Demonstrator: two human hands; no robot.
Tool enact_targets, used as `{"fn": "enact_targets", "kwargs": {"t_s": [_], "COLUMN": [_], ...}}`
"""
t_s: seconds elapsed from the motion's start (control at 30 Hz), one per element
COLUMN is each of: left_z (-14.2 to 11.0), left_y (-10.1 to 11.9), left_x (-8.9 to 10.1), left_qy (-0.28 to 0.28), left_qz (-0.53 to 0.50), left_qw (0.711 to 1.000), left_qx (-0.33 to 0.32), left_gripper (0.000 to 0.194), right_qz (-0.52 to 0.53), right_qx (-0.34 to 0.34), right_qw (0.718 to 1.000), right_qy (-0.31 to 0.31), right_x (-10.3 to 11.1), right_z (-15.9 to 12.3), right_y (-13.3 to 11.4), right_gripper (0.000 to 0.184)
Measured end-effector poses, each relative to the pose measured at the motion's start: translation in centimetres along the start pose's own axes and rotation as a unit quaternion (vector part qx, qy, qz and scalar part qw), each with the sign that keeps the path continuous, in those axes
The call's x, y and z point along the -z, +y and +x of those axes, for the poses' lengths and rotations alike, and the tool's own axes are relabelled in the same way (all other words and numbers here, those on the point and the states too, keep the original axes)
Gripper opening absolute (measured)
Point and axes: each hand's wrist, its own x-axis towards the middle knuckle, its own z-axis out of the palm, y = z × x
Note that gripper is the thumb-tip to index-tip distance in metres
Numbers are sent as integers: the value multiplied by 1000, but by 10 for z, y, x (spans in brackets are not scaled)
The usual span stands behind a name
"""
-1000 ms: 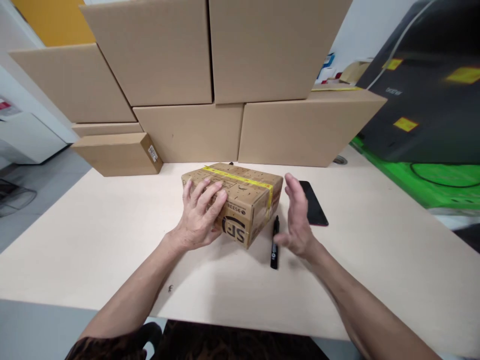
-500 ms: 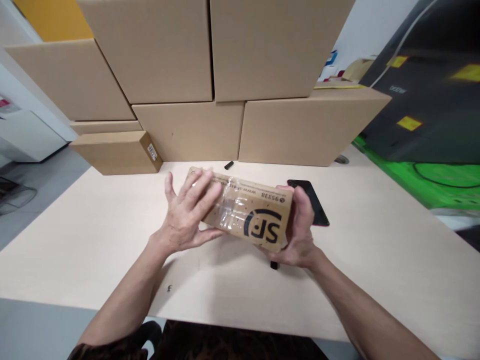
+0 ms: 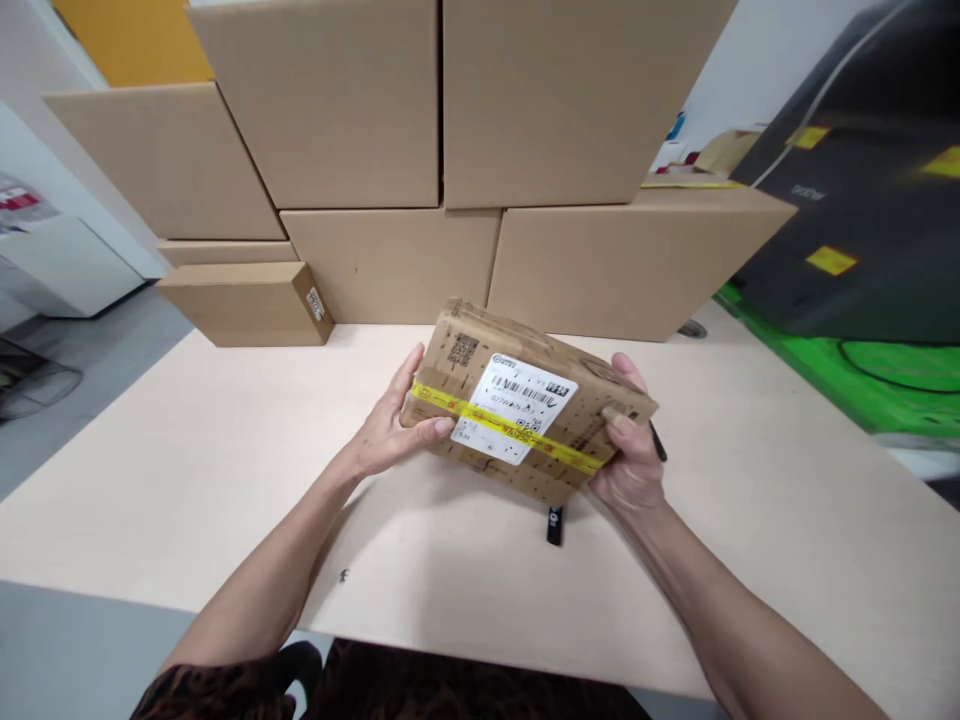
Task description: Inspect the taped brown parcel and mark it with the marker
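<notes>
A brown cardboard box [image 3: 536, 345] is held tilted above the table, its face with a white shipping label [image 3: 517, 408] and yellow tape turned towards me. My left hand [image 3: 394, 425] grips its left end, thumb on the front face and fingers behind the edge. Around the right end my right hand [image 3: 634, 450] is closed, thumb on the labelled side. Below the box, the end of a black marker [image 3: 555, 525] shows on the table; the rest is hidden. A dark corner of a flat black device [image 3: 659, 445] peeks out behind my right hand.
Large cardboard boxes [image 3: 390, 265] are stacked along the back of the table [image 3: 247, 480]. A smaller closed box [image 3: 240, 305] lies at the back left. On the right stands a dark grey case with yellow stickers [image 3: 832, 261] on a green surface [image 3: 892, 390].
My right hand has come from beside the box to grip its right end. The box has been lifted and turned, so the side with the white label now faces me.
</notes>
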Motion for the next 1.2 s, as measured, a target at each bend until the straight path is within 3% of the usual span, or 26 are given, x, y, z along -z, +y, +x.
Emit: {"fn": "enact_targets", "kwargs": {"t_s": [0.1, 0.17, 0.37, 0.5, 0.63, 0.73, 0.93, 1.03, 1.2], "left_z": [-2, -3, 2, 7, 9, 8, 9, 11, 12], "left_y": [7, 10, 12, 12, 11, 11, 9, 3, 6], "left_x": [-2, -3, -12, -12, -10, -12, -8, -4, -3], "left_qy": [-44, -39, 59, 140, 145, 123, 98, 129, 203], "left_qz": [-42, -62, -160, -194, -214, -205, -180, -158, -76], "left_qw": [996, 992, 978, 956, 937, 944, 957, 957, 959], "left_qx": [69, 100, 118, 168, 234, 227, 203, 206, 183], "left_gripper": [114, 115, 96, 73, 78, 86, 78, 74, 78], "right_qz": [75, 85, 39, 3, -62, -65, -41, -44, -73], "right_qx": [-54, -63, -52, -34, 33, 40, -71, -70, -13], "right_qw": [994, 993, 996, 998, 995, 994, 996, 996, 995], "right_qy": [57, 57, -55, -61, -69, -75, -39, -43, -62], "right_x": [1, 2, 3, 2, -2, -6, -4, -7, -13], "right_z": [4, 6, 11, 11, 9, 10, 17, 15, 7], "right_y": [3, 5, 12, 16, 11, 2, -5, -6, -7], "right_gripper": [68, 61, 43, 43, 54, 71, 74, 75, 81]}}
